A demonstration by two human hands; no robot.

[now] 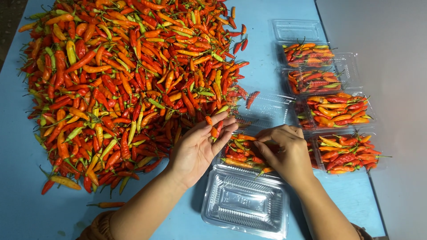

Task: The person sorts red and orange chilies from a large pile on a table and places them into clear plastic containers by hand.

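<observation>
left hand [198, 146] palm up, fingers spread loose, 1 small orange-red chili [214, 130] resting across the fingertips; not clenched on it. right hand [284, 149] knuckles up, fingers curled, fingertips pinched together over the open tray; cannot tell what it pinches.

both hands sit over the same open clamshell tray [249, 153], partly filled with red and orange chilies. its clear lid [244, 202] lies hinged flat toward the person, just below the wrists. left hand covers the tray's left edge, right hand its right edge; the held chili is just above the tray's upper left corner.

left of the hands: big chili heap [124, 75], mostly red and orange, some green and yellow, touching the left hand's far side. 1 stray chili [106, 205] lies apart near the left forearm.

right of the hands: 4 filled trays [333, 109] in a column, nearest one just beside the right hand. 1 empty clear tray [299, 30] at the far end. another clear tray [267, 109] between heap and column.

all on a blue table [18, 178].
</observation>
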